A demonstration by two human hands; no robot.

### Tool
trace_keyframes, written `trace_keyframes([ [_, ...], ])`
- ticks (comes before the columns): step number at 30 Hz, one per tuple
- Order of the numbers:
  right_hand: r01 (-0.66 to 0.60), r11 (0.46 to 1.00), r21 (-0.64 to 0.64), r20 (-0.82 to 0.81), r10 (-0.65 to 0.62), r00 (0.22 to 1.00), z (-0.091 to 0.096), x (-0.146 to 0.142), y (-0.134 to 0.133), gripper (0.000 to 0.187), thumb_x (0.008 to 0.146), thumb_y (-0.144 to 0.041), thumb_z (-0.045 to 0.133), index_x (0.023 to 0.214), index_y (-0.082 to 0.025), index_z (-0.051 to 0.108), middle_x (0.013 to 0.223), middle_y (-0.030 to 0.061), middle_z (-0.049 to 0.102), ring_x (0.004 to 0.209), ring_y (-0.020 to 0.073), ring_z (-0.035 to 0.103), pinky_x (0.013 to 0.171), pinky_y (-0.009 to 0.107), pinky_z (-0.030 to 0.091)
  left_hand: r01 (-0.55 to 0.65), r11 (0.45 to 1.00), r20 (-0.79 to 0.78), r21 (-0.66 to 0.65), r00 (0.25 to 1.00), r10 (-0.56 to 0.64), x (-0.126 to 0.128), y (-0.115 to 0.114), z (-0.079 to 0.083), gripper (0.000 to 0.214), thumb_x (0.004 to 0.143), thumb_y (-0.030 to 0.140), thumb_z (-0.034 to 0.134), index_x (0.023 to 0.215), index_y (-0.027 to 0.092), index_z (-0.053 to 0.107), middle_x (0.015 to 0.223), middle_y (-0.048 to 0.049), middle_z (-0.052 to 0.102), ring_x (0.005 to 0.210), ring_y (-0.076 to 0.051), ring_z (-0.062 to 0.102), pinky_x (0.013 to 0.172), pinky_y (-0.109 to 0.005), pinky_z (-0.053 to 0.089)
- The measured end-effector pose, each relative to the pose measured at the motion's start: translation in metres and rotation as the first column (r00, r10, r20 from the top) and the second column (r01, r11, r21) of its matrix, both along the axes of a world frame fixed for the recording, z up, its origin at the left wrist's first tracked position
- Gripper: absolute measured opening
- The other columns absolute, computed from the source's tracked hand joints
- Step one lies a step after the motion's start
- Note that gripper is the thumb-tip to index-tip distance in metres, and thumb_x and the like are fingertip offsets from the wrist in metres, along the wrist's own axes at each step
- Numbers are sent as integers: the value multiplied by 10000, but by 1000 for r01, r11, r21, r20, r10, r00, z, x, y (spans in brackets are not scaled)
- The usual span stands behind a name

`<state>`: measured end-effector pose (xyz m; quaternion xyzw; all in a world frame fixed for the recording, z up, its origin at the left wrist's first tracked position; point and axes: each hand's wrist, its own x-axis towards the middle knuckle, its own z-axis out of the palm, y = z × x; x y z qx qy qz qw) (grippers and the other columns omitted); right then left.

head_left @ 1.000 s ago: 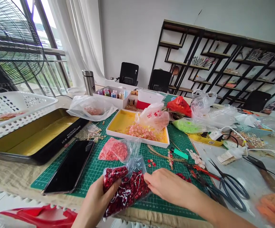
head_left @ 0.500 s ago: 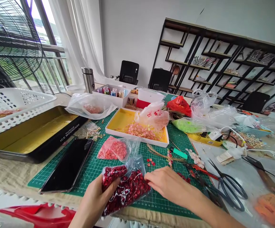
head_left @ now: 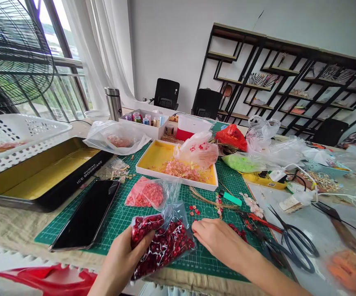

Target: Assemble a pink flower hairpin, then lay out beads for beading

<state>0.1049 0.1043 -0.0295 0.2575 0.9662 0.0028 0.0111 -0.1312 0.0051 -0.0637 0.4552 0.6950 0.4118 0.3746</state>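
A clear bag (head_left: 176,218) of apparently red beads (head_left: 165,246) is gripped by the left hand (head_left: 124,257). The right hand (head_left: 216,238) is rested half-open on the green cutting mat (head_left: 119,222).

Red-handled pliers (head_left: 256,221) and black scissors (head_left: 295,242) block the way rightward from the right hand (head_left: 219,239).

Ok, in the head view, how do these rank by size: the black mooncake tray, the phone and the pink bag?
Largest to smallest: the black mooncake tray, then the phone, then the pink bag. The phone sits nearer the camera than the bag, so that last ranking is less sure.
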Motion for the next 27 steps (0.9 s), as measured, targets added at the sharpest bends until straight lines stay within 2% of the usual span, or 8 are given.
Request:
trace_keyframes([
  [7, 86, 996, 30, -42, -85, 996, -3, 18, 8, 182, 900, -94, 562, 781, -204, 480, 732, -23, 568, 639, 160, 536, 547, 287, 291, -1, 1000, 3, 20, 1000, 1, 0, 0, -1, 426, 807, 495, 528, 1044, 178, 686, 897, -35, 770, 845, -272, 690, 704, -302, 514],
  [12, 142, 989, 34, -86, -139, 987, -2, 29, 8, 147, 921, -107, 509, 804, -196, 505, 765, -5, 558, 707, 179, 551, 596, 295, 370, -8, 999, -19, 31, 1000, 9, 0, 0, -1, 408, 807, 487, 526, 1017, 175, 684, 864, -29, 766, 838, -269, 692, 702, -298, 517],
  [14, 153, 988, 33, -114, -149, 982, -1, 26, 4, 41, 925, -160, 523, 903, -191, 537, 858, 22, 562, 799, 198, 556, 634, 302, 412, -4, 1000, -30, 30, 1000, 5, 0, 0, -1, 400, 810, 491, 528, 993, 172, 686, 838, -26, 762, 821, -266, 690, 693, -294, 514],
  [16, 132, 990, 46, -133, -125, 983, -1, 18, -1, 153, 919, -216, 550, 1070, -197, 533, 991, 52, 551, 914, 226, 539, 715, 330, 451, -5, 1000, -34, 26, 999, 6, 0, 0, -1, 408, 814, 506, 532, 988, 171, 688, 821, -24, 758, 808, -264, 687, 693, -294, 509],
  [18, 94, 992, 80, -134, -82, 988, -6, 10, -5, 246, 914, -224, 552, 1156, -209, 509, 1063, 68, 532, 965, 249, 512, 783, 375, 464, -11, 999, -33, 32, 999, 12, 1, 0, -1, 426, 817, 523, 533, 1002, 171, 688, 816, -23, 756, 809, -262, 685, 699, -295, 505],
  [21, 78, 988, 135, -127, -61, 990, -18, 5, -8, 137, 934, -140, 466, 1037, -186, 545, 992, 69, 533, 925, 252, 498, 808, 419, 461, -16, 999, -33, 45, 999, 17, 1, 0, -1, 429, 817, 525, 532, 992, 167, 691, 823, -29, 757, 810, -262, 684, 697, -295, 503],
  [24, 119, 980, 162, -139, -97, 986, -27, 16, -4, 203, 920, -34, 396, 889, -166, 547, 904, 68, 524, 872, 243, 494, 826, 452, 449, -3, 999, -42, 47, 999, 5, 1, 1, -1, 427, 824, 511, 524, 1012, 168, 696, 848, -32, 761, 813, -262, 681, 701, -299, 499],
  [27, 184, 970, 161, -167, -157, 973, -26, 29, -2, 219, 914, -20, 386, 828, -152, 539, 871, 81, 509, 855, 258, 490, 792, 484, 453, 6, 999, -38, 46, 999, -4, 0, 1, -2, 436, 824, 511, 521, 1027, 167, 695, 856, -35, 763, 818, -264, 682, 704, -301, 499],
])
